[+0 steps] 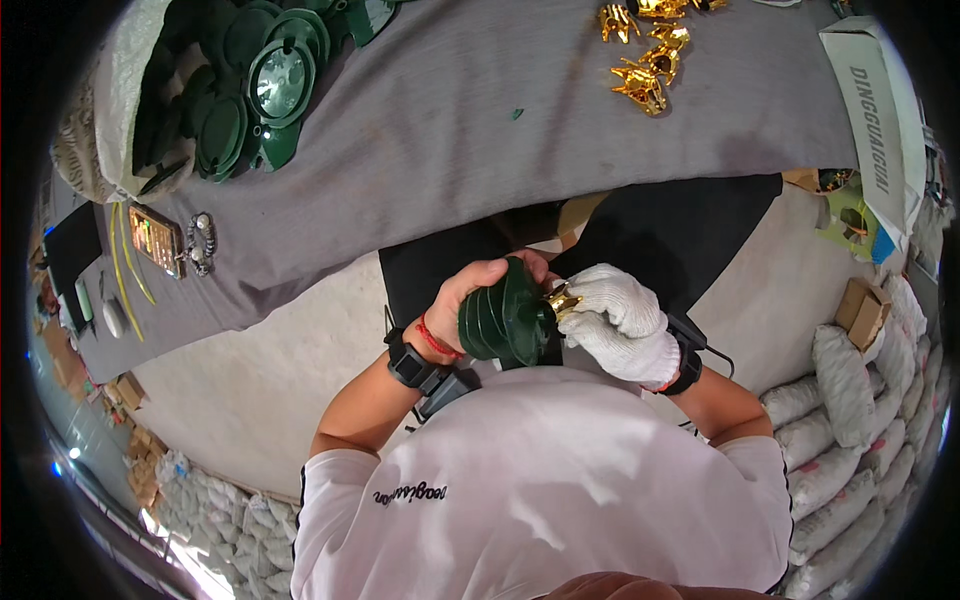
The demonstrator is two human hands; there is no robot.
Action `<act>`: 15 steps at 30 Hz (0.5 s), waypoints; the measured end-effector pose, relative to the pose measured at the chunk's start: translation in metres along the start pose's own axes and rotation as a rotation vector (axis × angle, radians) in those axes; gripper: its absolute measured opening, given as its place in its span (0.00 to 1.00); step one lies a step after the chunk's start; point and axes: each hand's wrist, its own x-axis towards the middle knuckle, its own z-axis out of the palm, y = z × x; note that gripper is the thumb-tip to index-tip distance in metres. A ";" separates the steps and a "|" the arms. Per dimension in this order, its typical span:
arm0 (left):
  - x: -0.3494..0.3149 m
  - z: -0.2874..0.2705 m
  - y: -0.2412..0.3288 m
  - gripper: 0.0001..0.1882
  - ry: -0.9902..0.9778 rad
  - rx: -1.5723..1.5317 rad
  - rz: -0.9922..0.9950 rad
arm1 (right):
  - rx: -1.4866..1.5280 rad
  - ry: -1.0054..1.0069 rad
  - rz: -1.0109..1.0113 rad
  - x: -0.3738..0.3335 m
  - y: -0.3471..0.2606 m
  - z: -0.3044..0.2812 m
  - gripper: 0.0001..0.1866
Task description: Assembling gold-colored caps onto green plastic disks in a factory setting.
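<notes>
My bare left hand (450, 308) is wrapped round a stack of dark green, glossy round plastic pieces (500, 318), held on edge in front of my body. My right hand (622, 315), in a white knitted glove, pinches a small shiny gold piece (561, 299) against the right end of that stack. The gloved fingers partly cover the gold piece, so its full shape cannot be made out. Across the table, a cluster of gold pronged pieces (645, 85) lies at the far right. A heap of similar green pieces (281, 80) spills from a white sack (118, 110) at the far left.
A grey cloth (430, 130) covers the table. On its left lie a phone (157, 240), a beaded bracelet (200, 243) and yellow strips (125, 250). A pale box (868, 120) stands at the right edge. Filled sacks (830, 440) are piled on the floor to the right.
</notes>
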 end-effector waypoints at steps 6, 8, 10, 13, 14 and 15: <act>0.004 -0.004 0.002 0.24 -0.009 -0.098 0.011 | -0.147 -0.047 -0.023 0.008 -0.003 -0.004 0.14; 0.002 0.003 0.007 0.23 0.151 -0.002 0.003 | -0.298 -0.095 -0.084 0.014 -0.006 -0.010 0.14; 0.003 0.005 0.006 0.23 0.243 0.070 0.018 | -0.654 -0.211 -0.244 0.018 -0.009 -0.012 0.09; 0.006 0.014 0.009 0.23 0.340 0.309 0.110 | -0.547 -0.171 -0.074 0.022 -0.010 -0.009 0.06; 0.007 0.018 0.011 0.23 0.344 0.474 0.188 | -0.417 -0.214 0.146 0.025 -0.012 -0.007 0.07; 0.007 0.021 0.012 0.23 0.383 0.710 0.230 | -0.334 -0.012 0.158 0.026 -0.007 0.003 0.11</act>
